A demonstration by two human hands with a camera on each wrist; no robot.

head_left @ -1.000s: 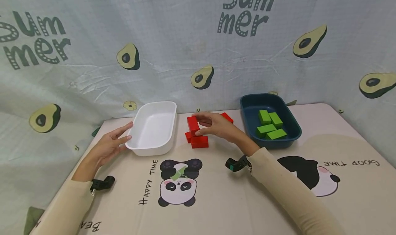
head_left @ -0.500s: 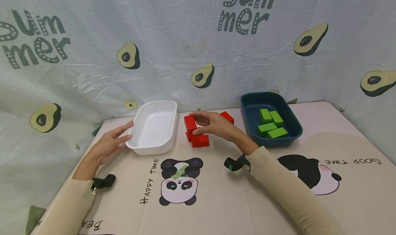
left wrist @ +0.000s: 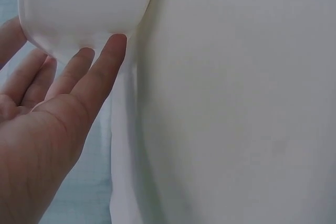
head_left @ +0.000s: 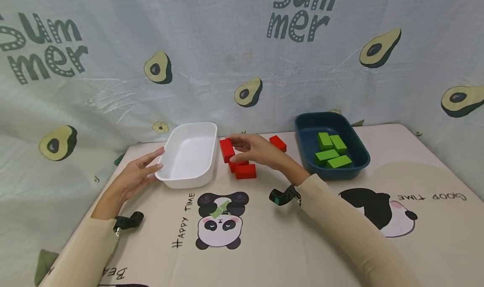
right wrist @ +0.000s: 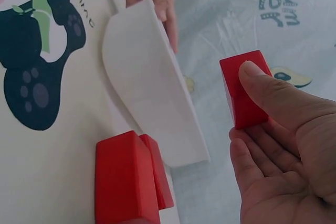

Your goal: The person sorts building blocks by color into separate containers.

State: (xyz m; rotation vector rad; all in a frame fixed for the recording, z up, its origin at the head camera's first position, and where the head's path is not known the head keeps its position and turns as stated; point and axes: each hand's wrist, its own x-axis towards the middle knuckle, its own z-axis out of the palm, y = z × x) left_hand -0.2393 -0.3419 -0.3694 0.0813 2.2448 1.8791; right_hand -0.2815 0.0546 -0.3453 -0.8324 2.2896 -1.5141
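Observation:
My right hand [head_left: 259, 151] pinches a red rectangular block [head_left: 227, 150] between thumb and fingers, just right of the white plastic tub [head_left: 185, 184]. In the right wrist view the thumb lies over one face of the held block [right wrist: 247, 95]. Below it on the table are two red blocks [head_left: 245, 172] close together, one partly behind the other. My left hand [head_left: 133, 178] touches the tub's left side with fingers extended. In the left wrist view the fingertips of my left hand [left wrist: 58, 108] rest against the outer wall of the tub [left wrist: 89, 3].
A single red block [head_left: 278, 143] lies behind my right forearm. To its right stands a dark blue tub [head_left: 334, 175] holding several green blocks [head_left: 339, 161]. A hanging cloth [head_left: 204, 77] with avocado prints closes off the back of the table.
My right hand has lifted the red block off the others and carried it left toward the white tub. The left hand has stayed at the tub's side.

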